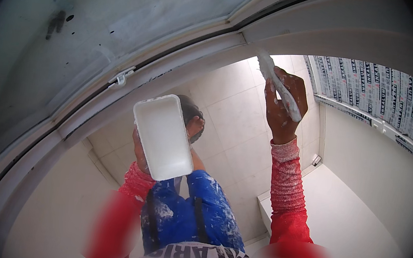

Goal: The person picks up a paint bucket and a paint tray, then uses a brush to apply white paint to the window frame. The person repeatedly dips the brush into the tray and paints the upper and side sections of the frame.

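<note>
My left hand (139,148) holds a white rectangular plastic tub (164,139) from its left side, in front of my legs. Its inside is all white, so I cannot tell how much paint it contains. In my right hand (287,100), raised farther forward, is a paintbrush (279,85) coated in white paint. The fingers pinch its handle, and its bristles point up and away from me. The bristle tip is at the lower edge of a white frame member (231,49); whether they touch is hard to tell.
A frosted glass pane (99,27) with dark spots fills the upper left, and a white latch (122,77) sits on its frame. At right, printed protective film covers a window (374,87). Below are floor tiles (231,116), a white ledge (343,207) and my paint-spattered blue trousers (196,209).
</note>
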Action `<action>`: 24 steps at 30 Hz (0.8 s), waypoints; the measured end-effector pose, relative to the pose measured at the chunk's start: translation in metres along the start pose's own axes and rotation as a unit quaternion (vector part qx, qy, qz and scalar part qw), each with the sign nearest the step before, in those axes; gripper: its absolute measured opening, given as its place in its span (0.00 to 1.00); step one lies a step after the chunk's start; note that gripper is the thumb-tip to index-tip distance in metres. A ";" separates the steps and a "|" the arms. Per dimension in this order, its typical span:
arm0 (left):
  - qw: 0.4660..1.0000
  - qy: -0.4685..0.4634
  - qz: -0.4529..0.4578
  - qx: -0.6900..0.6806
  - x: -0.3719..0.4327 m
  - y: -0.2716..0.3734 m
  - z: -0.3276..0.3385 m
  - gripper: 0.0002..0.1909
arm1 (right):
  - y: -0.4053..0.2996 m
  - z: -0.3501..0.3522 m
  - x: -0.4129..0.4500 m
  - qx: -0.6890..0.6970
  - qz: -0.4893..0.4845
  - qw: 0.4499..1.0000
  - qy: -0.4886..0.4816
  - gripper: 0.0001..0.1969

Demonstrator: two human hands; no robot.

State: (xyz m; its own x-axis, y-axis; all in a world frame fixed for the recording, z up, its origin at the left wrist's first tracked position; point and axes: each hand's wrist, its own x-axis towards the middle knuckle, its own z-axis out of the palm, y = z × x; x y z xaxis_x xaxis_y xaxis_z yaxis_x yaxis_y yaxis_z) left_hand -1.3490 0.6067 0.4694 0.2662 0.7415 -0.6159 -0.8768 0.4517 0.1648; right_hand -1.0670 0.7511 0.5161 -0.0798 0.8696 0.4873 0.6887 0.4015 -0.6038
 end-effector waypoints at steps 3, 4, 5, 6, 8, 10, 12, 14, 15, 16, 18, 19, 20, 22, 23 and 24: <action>1.000 -0.001 0.000 -0.015 -0.002 -0.001 -0.003 0.56 | 0.024 0.033 0.006 -0.040 0.011 0.999 -0.016 0.16; 1.000 -0.012 -0.001 -0.020 -0.004 -0.002 -0.003 0.56 | 0.030 0.040 0.011 -0.103 0.017 0.994 -0.010 0.16; 1.000 -0.003 0.000 -0.019 -0.005 -0.002 -0.004 0.55 | 0.031 0.043 0.012 -0.148 -0.024 0.989 0.016 0.16; 1.000 -0.002 0.005 -0.003 -0.005 0.000 -0.004 0.55 | 0.031 0.041 0.010 -0.144 0.011 0.989 0.020 0.16; 1.000 -0.007 0.006 -0.008 -0.008 0.001 -0.005 0.54 | 0.029 0.039 0.007 -0.136 0.022 0.990 0.043 0.16; 0.998 -0.040 -0.015 -0.040 -0.010 0.000 -0.005 0.54 | 0.028 0.036 0.002 -0.128 -0.009 0.991 0.047 0.15; 0.999 -0.022 -0.009 -0.049 -0.009 -0.002 -0.006 0.54 | 0.028 0.039 -0.001 -0.119 -0.015 0.992 0.034 0.16; 0.999 -0.018 0.001 -0.036 -0.008 -0.003 -0.007 0.55 | 0.030 0.044 0.001 -0.159 0.004 0.987 -0.003 0.16; 1.000 -0.016 0.004 -0.022 -0.009 -0.003 -0.007 0.55 | 0.031 0.046 0.004 -0.175 0.011 0.984 -0.006 0.16; 1.000 -0.013 0.006 -0.017 -0.009 -0.003 -0.007 0.55 | 0.031 0.044 0.008 -0.180 -0.006 0.984 -0.002 0.16; 1.000 -0.003 0.002 -0.017 -0.012 -0.002 -0.006 0.56 | 0.027 0.032 0.020 -0.160 -0.060 0.985 0.027 0.16; 1.000 -0.005 0.001 -0.022 -0.012 -0.001 -0.005 0.56 | 0.018 0.018 0.026 -0.171 -0.049 0.984 0.008 0.15; 1.000 -0.006 0.000 -0.028 -0.012 -0.001 -0.004 0.56 | 0.008 0.001 0.034 -0.173 -0.054 0.983 0.006 0.15; 0.999 -0.014 -0.002 -0.040 -0.014 0.000 0.000 0.57 | -0.018 -0.043 0.054 -0.143 -0.075 0.987 0.022 0.15; 0.999 -0.017 -0.004 -0.045 -0.014 0.001 0.002 0.57 | -0.033 -0.068 0.065 -0.121 -0.051 0.991 0.016 0.15; 0.999 -0.019 -0.009 -0.050 -0.015 0.001 0.003 0.57 | -0.050 -0.091 0.077 -0.134 -0.105 0.984 0.060 0.17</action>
State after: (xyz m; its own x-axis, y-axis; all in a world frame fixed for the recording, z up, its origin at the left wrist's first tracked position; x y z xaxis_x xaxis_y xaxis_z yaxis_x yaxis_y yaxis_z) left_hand -1.3531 0.5974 0.4816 0.2947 0.7533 -0.5880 -0.9070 0.4142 0.0760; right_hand -1.0424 0.7721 0.6417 -0.1672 0.7290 0.6638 0.8328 0.4648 -0.3006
